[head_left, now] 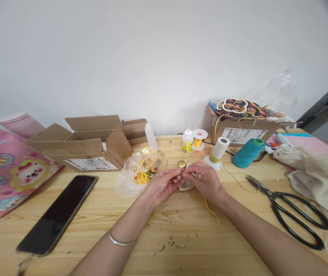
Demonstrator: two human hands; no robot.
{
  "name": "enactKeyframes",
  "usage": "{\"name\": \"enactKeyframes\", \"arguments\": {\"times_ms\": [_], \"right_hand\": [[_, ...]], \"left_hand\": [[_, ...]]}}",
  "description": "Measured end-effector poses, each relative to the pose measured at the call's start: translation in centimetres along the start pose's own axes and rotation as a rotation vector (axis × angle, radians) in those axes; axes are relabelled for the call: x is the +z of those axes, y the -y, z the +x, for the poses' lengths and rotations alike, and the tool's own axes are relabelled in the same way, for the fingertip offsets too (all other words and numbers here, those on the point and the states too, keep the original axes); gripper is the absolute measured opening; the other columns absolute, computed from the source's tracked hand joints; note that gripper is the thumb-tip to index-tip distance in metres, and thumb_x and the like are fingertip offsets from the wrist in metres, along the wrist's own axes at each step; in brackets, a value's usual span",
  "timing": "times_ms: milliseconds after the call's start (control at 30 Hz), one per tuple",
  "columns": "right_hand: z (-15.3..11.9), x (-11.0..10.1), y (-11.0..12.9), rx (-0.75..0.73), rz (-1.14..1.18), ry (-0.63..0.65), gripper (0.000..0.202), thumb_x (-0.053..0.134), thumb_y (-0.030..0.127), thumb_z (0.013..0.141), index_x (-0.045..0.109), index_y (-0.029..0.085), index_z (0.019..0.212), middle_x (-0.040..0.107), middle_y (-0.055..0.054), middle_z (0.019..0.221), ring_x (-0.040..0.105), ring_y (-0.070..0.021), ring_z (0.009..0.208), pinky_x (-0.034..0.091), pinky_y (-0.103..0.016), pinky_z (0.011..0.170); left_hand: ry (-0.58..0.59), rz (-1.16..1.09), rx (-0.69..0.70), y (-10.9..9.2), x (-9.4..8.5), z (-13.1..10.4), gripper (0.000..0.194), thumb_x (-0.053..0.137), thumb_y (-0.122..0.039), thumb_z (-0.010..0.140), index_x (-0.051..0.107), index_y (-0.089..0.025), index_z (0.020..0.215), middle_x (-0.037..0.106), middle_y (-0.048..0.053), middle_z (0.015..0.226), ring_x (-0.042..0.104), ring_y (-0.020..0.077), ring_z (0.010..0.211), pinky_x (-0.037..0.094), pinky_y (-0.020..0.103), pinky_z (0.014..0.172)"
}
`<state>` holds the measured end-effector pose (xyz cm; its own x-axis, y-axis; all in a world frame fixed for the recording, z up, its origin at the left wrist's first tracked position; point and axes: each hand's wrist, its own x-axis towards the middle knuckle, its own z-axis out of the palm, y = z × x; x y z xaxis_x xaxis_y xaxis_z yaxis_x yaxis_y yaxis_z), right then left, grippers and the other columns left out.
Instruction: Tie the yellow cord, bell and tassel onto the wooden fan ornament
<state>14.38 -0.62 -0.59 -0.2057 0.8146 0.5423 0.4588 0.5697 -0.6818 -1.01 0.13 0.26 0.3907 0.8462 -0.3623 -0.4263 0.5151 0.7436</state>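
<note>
My left hand [164, 186] and my right hand [205, 179] meet over the middle of the wooden table [164, 237], fingertips pinched close together. What lies between the fingertips is too small to make out. A loop of yellow cord [210, 214] hangs below my right hand onto the wood. Just behind the fingertips sits a round gold-coloured piece [181, 164]. A pale card-like item [184, 187] is partly hidden beneath my hands. Left of my left hand, a clear plastic bag [126, 182] holds bundled yellow cords [142, 176].
Black scissors [273, 196], a teal thread cone [245, 154], a white spool [220, 150] and a glue bottle [187, 142] stand or lie right and behind. Leftward are an open cardboard box [89, 147], a phone [59, 214] and a pink bag [14, 172]. A filled box [243, 132] stands back right.
</note>
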Motion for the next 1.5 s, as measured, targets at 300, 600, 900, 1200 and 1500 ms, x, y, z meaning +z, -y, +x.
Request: {"name": "enactKeyframes", "arguments": {"times_ms": [300, 600, 900, 1200, 1500], "right_hand": [[0.0, 0.1, 0.2, 0.014, 0.023, -0.009, 0.006, 0.06, 0.018, 0.074, 0.063, 0.02, 0.069, 0.065, -0.002, 0.07, 0.055, -0.0139, 0.069, 0.045, -0.029, 0.066], [0.1, 0.1, 0.3, 0.06, 0.063, 0.033, 0.008, 0.059, 0.017, 0.074, 0.061, 0.02, 0.066, 0.064, -0.001, 0.069, 0.055, -0.0138, 0.067, 0.045, -0.029, 0.066], [0.1, -0.2, -0.2, 0.019, -0.075, 0.025, 0.008, 0.057, 0.014, 0.074, 0.063, 0.019, 0.072, 0.065, -0.003, 0.073, 0.056, -0.0157, 0.071, 0.045, -0.03, 0.066], [0.1, 0.1, -0.9, 0.018, -0.206, 0.019, 0.006, 0.059, 0.019, 0.074, 0.064, 0.021, 0.072, 0.065, -0.002, 0.071, 0.054, -0.0162, 0.07, 0.043, -0.03, 0.063], [0.2, -0.2, 0.0, 0.066, -0.218, 0.002, 0.004, 0.058, 0.019, 0.075, 0.061, 0.02, 0.072, 0.062, -0.002, 0.068, 0.053, -0.0167, 0.07, 0.042, -0.029, 0.062]], "left_hand": [[0.032, 0.008, -0.007, -0.1, -0.3, 0.1, 0.014, 0.067, -0.018, 0.066, 0.058, -0.011, 0.057, 0.049, -0.004, 0.052, 0.05, 0.0045, 0.054, 0.049, 0.019, 0.066], [-0.004, 0.073, 0.076, 0.0, 0.2, 0.1, 0.022, 0.069, -0.023, 0.062, 0.055, -0.011, 0.05, 0.048, -0.004, 0.051, 0.05, 0.0056, 0.055, 0.046, 0.02, 0.066], [-0.09, 0.553, 0.254, -0.4, -0.1, 0.2, 0.012, 0.067, -0.024, 0.062, 0.065, -0.014, 0.068, 0.058, 0.0, 0.061, 0.05, 0.0091, 0.055, 0.041, 0.021, 0.056], [-0.141, 1.195, 0.716, -0.7, 0.4, -0.5, 0.015, 0.054, -0.014, 0.07, 0.067, -0.022, 0.073, 0.061, 0.003, 0.074, 0.053, 0.0159, 0.07, 0.038, 0.026, 0.068], [-0.174, 1.765, 0.969, -1.0, 0.9, -1.3, 0.022, 0.042, -0.018, 0.081, 0.063, -0.019, 0.081, 0.06, 0.007, 0.082, 0.05, 0.0193, 0.077, 0.035, 0.03, 0.067]]}}
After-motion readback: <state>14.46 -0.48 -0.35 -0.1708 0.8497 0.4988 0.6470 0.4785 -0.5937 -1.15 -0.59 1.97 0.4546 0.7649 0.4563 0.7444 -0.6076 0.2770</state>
